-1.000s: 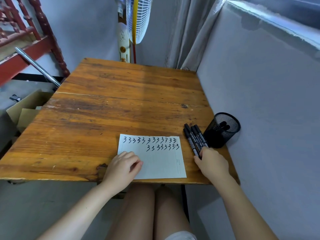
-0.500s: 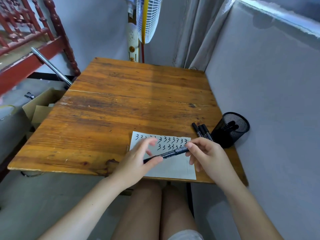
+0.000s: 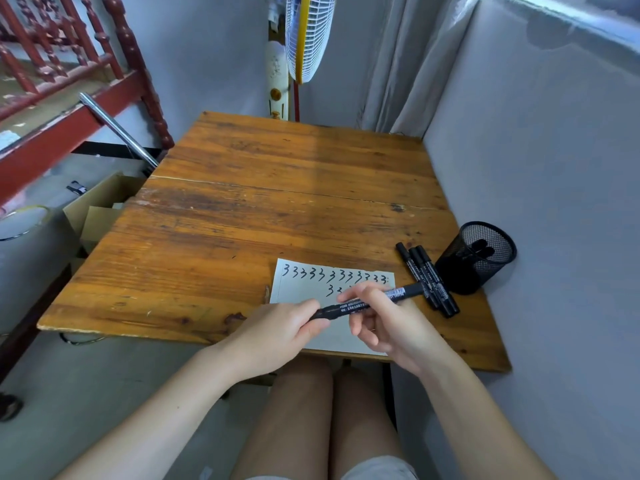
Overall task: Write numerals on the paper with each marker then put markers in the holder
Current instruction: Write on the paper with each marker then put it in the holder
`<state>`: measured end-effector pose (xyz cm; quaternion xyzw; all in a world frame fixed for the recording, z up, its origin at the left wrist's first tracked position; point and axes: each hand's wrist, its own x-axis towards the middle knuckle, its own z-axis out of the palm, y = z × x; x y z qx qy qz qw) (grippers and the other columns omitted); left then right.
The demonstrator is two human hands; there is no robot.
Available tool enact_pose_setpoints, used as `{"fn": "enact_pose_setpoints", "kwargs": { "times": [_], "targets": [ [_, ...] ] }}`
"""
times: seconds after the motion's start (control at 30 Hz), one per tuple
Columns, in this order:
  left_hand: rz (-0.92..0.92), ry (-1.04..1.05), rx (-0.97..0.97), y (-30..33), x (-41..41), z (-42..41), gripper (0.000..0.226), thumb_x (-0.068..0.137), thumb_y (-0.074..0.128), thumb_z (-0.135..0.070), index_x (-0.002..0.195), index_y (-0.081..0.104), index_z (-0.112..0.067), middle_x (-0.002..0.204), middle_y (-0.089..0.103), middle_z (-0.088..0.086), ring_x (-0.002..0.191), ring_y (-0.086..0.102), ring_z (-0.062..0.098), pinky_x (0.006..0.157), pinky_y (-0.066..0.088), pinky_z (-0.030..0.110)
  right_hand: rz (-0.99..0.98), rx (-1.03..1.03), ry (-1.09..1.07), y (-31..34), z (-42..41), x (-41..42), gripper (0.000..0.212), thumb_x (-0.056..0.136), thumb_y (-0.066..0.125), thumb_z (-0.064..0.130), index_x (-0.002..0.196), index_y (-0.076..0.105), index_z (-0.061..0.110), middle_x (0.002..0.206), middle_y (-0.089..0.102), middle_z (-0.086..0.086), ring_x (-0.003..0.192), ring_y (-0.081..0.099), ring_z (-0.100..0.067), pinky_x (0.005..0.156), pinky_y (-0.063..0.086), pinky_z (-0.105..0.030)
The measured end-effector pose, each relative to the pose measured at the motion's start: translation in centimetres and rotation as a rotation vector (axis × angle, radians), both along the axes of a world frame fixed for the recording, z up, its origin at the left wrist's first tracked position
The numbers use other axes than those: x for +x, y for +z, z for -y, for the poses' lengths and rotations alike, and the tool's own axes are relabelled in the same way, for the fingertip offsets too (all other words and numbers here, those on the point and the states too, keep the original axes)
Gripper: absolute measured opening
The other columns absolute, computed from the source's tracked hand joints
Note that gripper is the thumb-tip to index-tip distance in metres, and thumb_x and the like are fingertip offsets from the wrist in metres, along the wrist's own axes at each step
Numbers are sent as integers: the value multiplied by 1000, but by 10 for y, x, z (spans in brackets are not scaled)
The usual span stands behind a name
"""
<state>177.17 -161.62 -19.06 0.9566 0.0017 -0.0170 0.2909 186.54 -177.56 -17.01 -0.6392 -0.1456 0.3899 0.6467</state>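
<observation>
A white paper with two rows of handwritten 3s lies near the table's front edge. Over it I hold one black marker level with both hands. My left hand pinches its left end, where the cap is. My right hand grips its middle. Three more black markers lie side by side on the table to the right of the paper. A black mesh holder stands at the right edge by the wall, with dark marker ends showing inside. My hands cover part of the second row.
The wooden table is pushed against a grey wall on the right. A standing fan and a curtain are behind it. Cardboard boxes and a red railing sit to the left. My knees are under the front edge.
My right hand took one marker from the group on the table and brought it over the paper. My left hand left the paper and closed on the marker's left end.
</observation>
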Motion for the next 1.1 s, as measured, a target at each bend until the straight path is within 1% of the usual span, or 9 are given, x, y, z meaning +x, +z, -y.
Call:
{"fn": "enact_pose_setpoints", "kwargs": {
  "times": [0.1,0.27,0.3,0.43,0.6,0.77,0.87,0.97,1.1],
  "targets": [
    [3,-30,-137,-1,-1,5,35,90,34,-46,62,34,-25,51,36,-5,47,34,13,47,23,31,-26,37,35,-1,-1,0,32,98,39,16,80,61,1,44,53,-6,28,34,-9,30,22,-15],
    [27,-15,-218,7,3,9,32,85,31,-50,61,34,-29,51,34,-9,48,35,9,48,25,27,-16,101,52,-1,-5,-4,34,97,45,15,65,55,8,42,53,-5,26,33,-8,31,21,-13],
    [-19,-33,-304,9,3,10,37,86,30,-49,60,35,-24,51,33,-9,46,33,9,47,25,25,-22,104,70,-1,-5,-4,36,97,45,14,62,52,9,41,52,-4,26,31,-8,31,21,-13],
    [-365,-129,-932,15,3,4,42,90,31,-43,55,30,-20,44,24,-12,38,18,8,37,19,17,-10,166,150,0,-3,0,35,96,42,10,62,46,8,38,49,-1,27,27,-7,32,19,-15],
    [-683,-149,-1278,10,11,-13,44,84,38,-54,55,37,-21,41,28,-14,31,19,0,27,18,13,113,288,298,-2,-9,11,26,87,53,25,68,49,8,45,54,1,34,32,-8,37,24,-19],
    [-894,-263,-1349,4,19,-30,45,75,53,-61,55,42,-23,41,28,-16,29,20,-2,24,21,10,161,270,347,-12,-14,15,35,80,65,47,72,54,15,52,60,3,41,38,-10,43,32,-21],
    [-958,-312,-1382,5,22,-31,43,76,54,-59,55,43,-23,45,20,-9,31,14,4,24,22,9,174,285,364,-16,-15,16,36,80,66,46,72,55,14,52,59,5,42,38,-9,44,32,-20],
    [-923,-313,-1339,7,24,-35,43,76,53,-60,55,43,-24,46,18,-9,32,12,4,25,21,8,198,327,376,-16,-14,20,30,80,68,43,72,58,16,51,57,8,43,38,-6,45,31,-19],
    [-742,-119,-1410,5,12,-64,44,82,48,-56,56,40,-21,42,25,-15,30,18,-1,26,17,9,133,439,146,-1,10,56,23,71,77,41,71,63,23,53,51,5,46,38,-7,47,31,-20]
  ]
}}
